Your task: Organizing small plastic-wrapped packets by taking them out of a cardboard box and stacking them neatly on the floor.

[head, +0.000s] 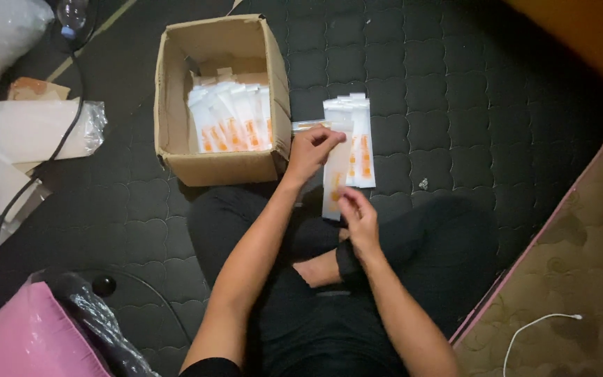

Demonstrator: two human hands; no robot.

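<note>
The person sits cross-legged on a dark quilted mattress (pixel 455 91), both arms stretched forward over the lap. The left hand (pixel 311 150) is closed in a pinch on the top of a long white packet (pixel 335 185) with an orange mark, which runs down toward the right hand (pixel 358 216). That right hand is half curled, its fingers (pixel 347 197) loosely meeting the packet's lower end; whether it truly grips there I cannot tell. Just behind the held packet a small fanned pile (pixel 358 132) of the same white packets lies on the mattress. To the left of the hands, touching the person's knee, stands an open cardboard box (pixel 217 167) with more packets (pixel 231 126) standing in a row inside it. Further left lie a clear bag (pixel 36 129) of white material and a black cable (pixel 43 164); a pink bag (pixel 25 338) sits at the near left corner. A white cable (pixel 535 327) trails on the brown floor to the right.
</note>
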